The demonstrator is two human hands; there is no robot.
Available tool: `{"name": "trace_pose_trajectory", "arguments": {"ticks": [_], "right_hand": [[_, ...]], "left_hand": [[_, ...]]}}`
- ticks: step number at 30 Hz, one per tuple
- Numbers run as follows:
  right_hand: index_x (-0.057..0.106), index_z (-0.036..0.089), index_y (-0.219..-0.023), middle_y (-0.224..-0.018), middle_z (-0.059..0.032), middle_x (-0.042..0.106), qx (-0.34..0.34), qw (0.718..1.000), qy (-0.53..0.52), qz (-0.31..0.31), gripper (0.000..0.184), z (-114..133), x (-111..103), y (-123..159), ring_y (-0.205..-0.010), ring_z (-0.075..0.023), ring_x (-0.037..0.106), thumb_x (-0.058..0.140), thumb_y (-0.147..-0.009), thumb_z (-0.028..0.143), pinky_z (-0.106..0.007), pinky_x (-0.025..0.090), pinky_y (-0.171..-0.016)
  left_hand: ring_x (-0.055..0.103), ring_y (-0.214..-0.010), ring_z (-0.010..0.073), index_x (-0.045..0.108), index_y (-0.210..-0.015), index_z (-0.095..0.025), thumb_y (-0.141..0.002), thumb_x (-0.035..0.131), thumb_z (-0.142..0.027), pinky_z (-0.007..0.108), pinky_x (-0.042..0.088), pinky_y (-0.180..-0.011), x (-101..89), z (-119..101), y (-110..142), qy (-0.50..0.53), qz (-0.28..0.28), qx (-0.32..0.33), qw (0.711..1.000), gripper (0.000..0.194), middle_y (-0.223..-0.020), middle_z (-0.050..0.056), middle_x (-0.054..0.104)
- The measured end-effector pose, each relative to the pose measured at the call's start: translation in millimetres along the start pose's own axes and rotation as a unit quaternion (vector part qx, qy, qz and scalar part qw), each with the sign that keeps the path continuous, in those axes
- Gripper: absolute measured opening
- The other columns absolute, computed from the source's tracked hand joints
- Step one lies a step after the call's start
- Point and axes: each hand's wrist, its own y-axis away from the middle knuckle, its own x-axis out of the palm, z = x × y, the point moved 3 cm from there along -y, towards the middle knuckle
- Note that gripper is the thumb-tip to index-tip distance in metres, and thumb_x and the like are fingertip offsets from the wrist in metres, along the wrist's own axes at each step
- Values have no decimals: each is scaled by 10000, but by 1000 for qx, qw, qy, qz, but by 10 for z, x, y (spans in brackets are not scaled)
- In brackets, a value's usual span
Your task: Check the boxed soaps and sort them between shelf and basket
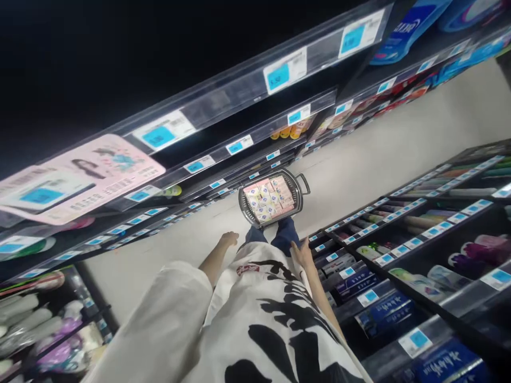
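I look down my own front in a shop aisle; the view is tilted. My left hand [229, 238] hangs loose beside my hip, touching nothing, with nothing in it. My right hand [302, 252] is open with fingers stretched, close to the lower shelf edge on the right. On the floor just beyond my feet stands a metal wire basket [298, 186] with a side handle. It is filled with several pink and white packets [268, 198]. My white shirt with black markings [271, 319] fills the bottom of the view.
Dark shelves with blue price tags line both sides. The left shelves [223, 106] hold pink cards and packaged goods; the right shelves [419, 234] hold tubes and blue boxes. A pale floor strip [399, 143] runs away between them.
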Motion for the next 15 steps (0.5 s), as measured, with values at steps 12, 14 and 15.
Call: {"name": "trace_pose_trajectory", "arguments": {"ticks": [12, 14, 15], "right_hand": [[380, 116, -1627, -1718, -178, 308, 68, 982, 80, 156, 724, -964, 280, -248, -1596, -399, 273, 447, -1003, 476, -592, 290, -1249], [393, 161, -1627, -1728, -154, 294, 90, 982, 69, 151, 699, -1003, 315, -288, -1593, -406, 275, 450, -1001, 465, -630, 306, -1227], [403, 173, -1624, -1730, -148, 293, 97, 983, 58, 148, 686, -1014, 338, -314, -1590, -407, 281, 446, -1003, 462, -643, 310, -1218]], "left_hand": [[424, -1459, 379, 487, -1523, -183, -868, 691, -235, 479, 382, -1208, 53, -1858, -1515, -115, -46, 11, 992, 688, -1593, 176, 457], [363, -1497, 429, 367, -1593, -131, -868, 711, -260, 535, 370, -1207, 81, -1954, -1860, -138, -49, -20, 989, 813, -1656, 233, 351], [330, -1514, 448, 307, -1617, -106, -869, 720, -281, 556, 362, -1208, 107, -1961, -2029, -148, -55, -41, 987, 873, -1677, 256, 300]]}}
